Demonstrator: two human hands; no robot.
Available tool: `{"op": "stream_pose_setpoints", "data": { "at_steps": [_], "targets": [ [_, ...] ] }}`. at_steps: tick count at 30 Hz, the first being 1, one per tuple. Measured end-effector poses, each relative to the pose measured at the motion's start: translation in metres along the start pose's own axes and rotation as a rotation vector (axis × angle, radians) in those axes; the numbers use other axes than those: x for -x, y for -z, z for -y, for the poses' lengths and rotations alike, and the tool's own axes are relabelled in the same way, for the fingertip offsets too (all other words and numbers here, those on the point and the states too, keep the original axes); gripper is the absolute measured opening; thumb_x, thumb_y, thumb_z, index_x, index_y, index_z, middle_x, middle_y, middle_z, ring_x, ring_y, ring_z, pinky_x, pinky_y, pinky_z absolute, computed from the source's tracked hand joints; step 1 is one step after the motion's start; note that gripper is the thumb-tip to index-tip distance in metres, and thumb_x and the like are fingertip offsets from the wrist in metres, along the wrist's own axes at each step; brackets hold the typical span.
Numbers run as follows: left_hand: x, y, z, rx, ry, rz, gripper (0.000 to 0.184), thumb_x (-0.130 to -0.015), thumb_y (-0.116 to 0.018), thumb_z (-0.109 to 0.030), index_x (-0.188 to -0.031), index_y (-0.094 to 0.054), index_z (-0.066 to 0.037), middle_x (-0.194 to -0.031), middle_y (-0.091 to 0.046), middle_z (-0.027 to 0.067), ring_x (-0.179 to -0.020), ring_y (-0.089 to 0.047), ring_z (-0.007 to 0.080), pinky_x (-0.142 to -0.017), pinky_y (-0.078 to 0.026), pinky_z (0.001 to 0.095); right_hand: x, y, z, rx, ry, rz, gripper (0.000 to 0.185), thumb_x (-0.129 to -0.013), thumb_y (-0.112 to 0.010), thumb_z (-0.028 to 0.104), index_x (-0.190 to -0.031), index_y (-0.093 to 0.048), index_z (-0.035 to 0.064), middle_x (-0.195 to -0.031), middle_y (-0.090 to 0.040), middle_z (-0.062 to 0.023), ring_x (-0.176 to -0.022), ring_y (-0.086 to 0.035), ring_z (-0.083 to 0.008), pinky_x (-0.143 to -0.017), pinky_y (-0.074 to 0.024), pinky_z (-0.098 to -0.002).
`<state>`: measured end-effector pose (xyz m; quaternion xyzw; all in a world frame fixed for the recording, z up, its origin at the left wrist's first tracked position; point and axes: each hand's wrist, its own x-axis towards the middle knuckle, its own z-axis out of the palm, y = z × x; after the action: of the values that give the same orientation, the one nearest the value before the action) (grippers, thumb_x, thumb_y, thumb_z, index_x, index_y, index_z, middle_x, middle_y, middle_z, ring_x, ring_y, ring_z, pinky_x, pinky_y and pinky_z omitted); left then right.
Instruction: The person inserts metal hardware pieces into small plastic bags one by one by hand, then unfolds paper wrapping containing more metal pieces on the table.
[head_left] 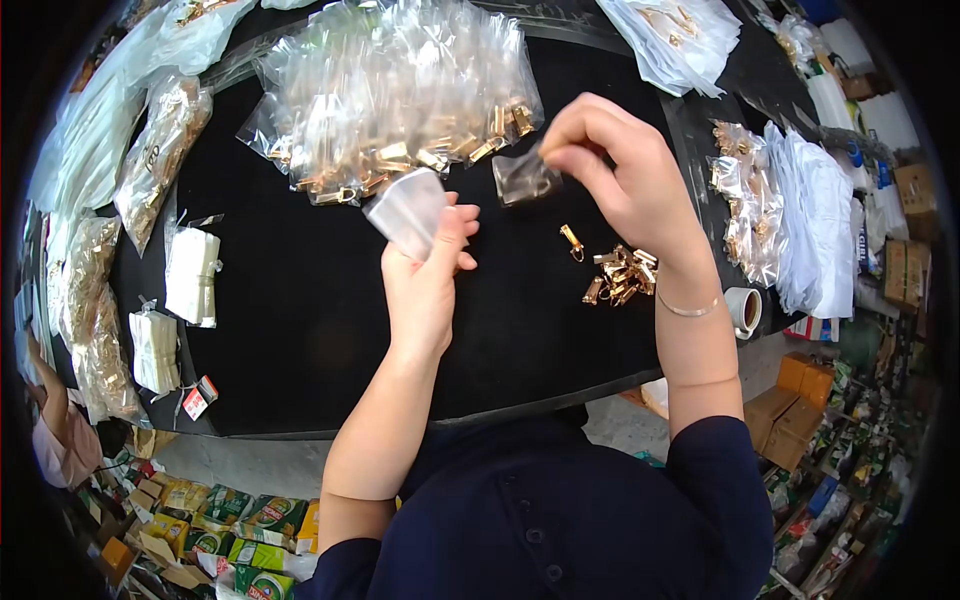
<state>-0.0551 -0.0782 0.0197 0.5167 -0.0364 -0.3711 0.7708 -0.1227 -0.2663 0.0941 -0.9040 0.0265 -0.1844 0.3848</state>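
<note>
My left hand (pixel 428 265) is closed round a stack of small clear plastic bags (pixel 408 212), held up over the black table. My right hand (pixel 615 165) pinches the edge of a single small clear plastic bag (pixel 524 180); motion blur hides whether anything lies inside it. Below the right hand is a loose heap of gold metal clasps (pixel 622 275), with one gold clasp (pixel 572 243) lying apart. Beyond both hands spreads a big pile of clear bags (pixel 400 90), with gold clasps showing at their near ends.
Long bags of gold parts (pixel 160 150) and white bundles (pixel 192 277) line the left side. At the right stand a cup (pixel 743 310), packed bags (pixel 748 205) and white plastic bags (pixel 815 220). Another person (pixel 62 430) is at the far left edge.
</note>
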Motion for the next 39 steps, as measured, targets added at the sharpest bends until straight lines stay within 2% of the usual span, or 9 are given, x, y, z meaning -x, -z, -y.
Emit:
{"op": "stream_pose_setpoints", "data": {
  "at_steps": [15, 19, 22, 23, 25, 27, 32, 36, 39],
  "targets": [
    [0.000, 0.011, 0.011, 0.075, 0.056, 0.061, 0.017, -0.087, -0.072, -0.012, -0.097, -0.066, 0.000, -0.088, -0.067, 0.0064, -0.071, -0.059, 0.0092, -0.060, -0.046, 0.0208, -0.025, 0.009, -0.041, -0.068, -0.188, 0.000, 0.006, -0.093, -0.057, 0.003, -0.088, -0.058, -0.0006, -0.077, -0.058, -0.0011, -0.073, -0.053, -0.0083, -0.067, -0.0459, -0.0226],
    [0.003, 0.005, 0.009, 0.137, 0.079, 0.096, 0.015, -0.084, -0.074, -0.010, -0.094, -0.067, 0.000, -0.087, -0.067, 0.0066, -0.071, -0.059, 0.0094, -0.060, -0.046, 0.0207, -0.028, 0.001, -0.061, -0.067, -0.314, -0.009, 0.012, -0.085, -0.067, 0.009, -0.089, -0.062, -0.0016, -0.076, -0.061, -0.0063, -0.070, -0.058, -0.0139, -0.064, -0.0472, -0.0277],
    [0.005, 0.004, 0.009, 0.030, 0.098, 0.073, 0.015, -0.083, -0.075, -0.008, -0.093, -0.067, 0.001, -0.087, -0.067, 0.0068, -0.072, -0.060, 0.0098, -0.060, -0.046, 0.0212, -0.020, -0.013, -0.053, -0.028, -0.192, -0.462, 0.020, -0.078, -0.074, 0.011, -0.090, -0.062, 0.0006, -0.073, -0.060, -0.0049, -0.069, -0.060, -0.0166, -0.064, -0.0483, -0.0309],
    [0.006, 0.004, 0.008, 0.032, 0.099, 0.068, 0.015, -0.083, -0.075, -0.008, -0.093, -0.067, 0.001, -0.087, -0.067, 0.0068, -0.072, -0.060, 0.0098, -0.060, -0.046, 0.0212, -0.011, -0.010, -0.043, -0.031, -0.192, -0.457, 0.020, -0.078, -0.074, 0.011, -0.090, -0.062, 0.0006, -0.073, -0.060, -0.0049, -0.069, -0.060, -0.0166, -0.064, -0.0483, -0.0309],
    [0.005, 0.005, 0.006, 0.026, 0.087, 0.084, 0.018, -0.084, -0.075, -0.012, -0.094, -0.065, -0.001, -0.085, -0.065, 0.0059, -0.071, -0.058, 0.0097, -0.060, -0.044, 0.0209, 0.020, 0.005, -0.016, 0.384, -0.320, -0.136, 0.023, -0.077, -0.077, 0.008, -0.090, -0.060, 0.0011, -0.074, -0.060, -0.0012, -0.069, -0.058, -0.0106, -0.061, -0.0478, -0.0263],
    [0.004, 0.004, 0.005, 0.030, 0.081, 0.094, 0.020, -0.084, -0.076, -0.013, -0.095, -0.064, -0.001, -0.084, -0.064, 0.0054, -0.071, -0.057, 0.0097, -0.060, -0.043, 0.0207, 0.050, 0.004, -0.011, 0.384, -0.409, 0.137, 0.023, -0.075, -0.077, 0.007, -0.091, -0.061, 0.0027, -0.073, -0.061, -0.0017, -0.067, -0.058, -0.0104, -0.057, -0.0463, -0.0269],
    [0.007, 0.001, 0.008, 0.024, 0.102, 0.134, 0.022, -0.084, -0.076, -0.013, -0.098, -0.064, -0.001, -0.085, -0.064, 0.0059, -0.073, -0.058, 0.0102, -0.059, -0.043, 0.0211, 0.062, -0.017, -0.008, 0.288, -0.418, 0.243, 0.021, -0.076, -0.077, 0.005, -0.090, -0.062, 0.0030, -0.074, -0.062, -0.0001, -0.063, -0.056, -0.0091, -0.055, -0.0443, -0.0258],
    [0.007, 0.003, 0.010, 0.000, 0.123, 0.166, 0.024, -0.084, -0.076, -0.013, -0.101, -0.063, -0.001, -0.086, -0.065, 0.0063, -0.074, -0.059, 0.0106, -0.058, -0.044, 0.0214, 0.044, -0.011, 0.017, -0.144, -0.397, -0.114, 0.016, -0.078, -0.075, 0.003, -0.089, -0.064, 0.0020, -0.079, -0.064, -0.0006, -0.061, -0.054, -0.0070, -0.055, -0.0429, -0.0226],
    [0.005, 0.003, 0.012, -0.016, 0.125, 0.215, 0.026, -0.084, -0.075, -0.013, -0.104, -0.063, 0.000, -0.088, -0.065, 0.0065, -0.075, -0.060, 0.0109, -0.058, -0.045, 0.0216, 0.032, -0.021, 0.029, -0.149, -0.085, -0.250, 0.011, -0.080, -0.072, 0.002, -0.089, -0.066, 0.0020, -0.077, -0.061, -0.0020, -0.062, -0.053, -0.0062, -0.054, -0.0408, -0.0210]
  ]
}}
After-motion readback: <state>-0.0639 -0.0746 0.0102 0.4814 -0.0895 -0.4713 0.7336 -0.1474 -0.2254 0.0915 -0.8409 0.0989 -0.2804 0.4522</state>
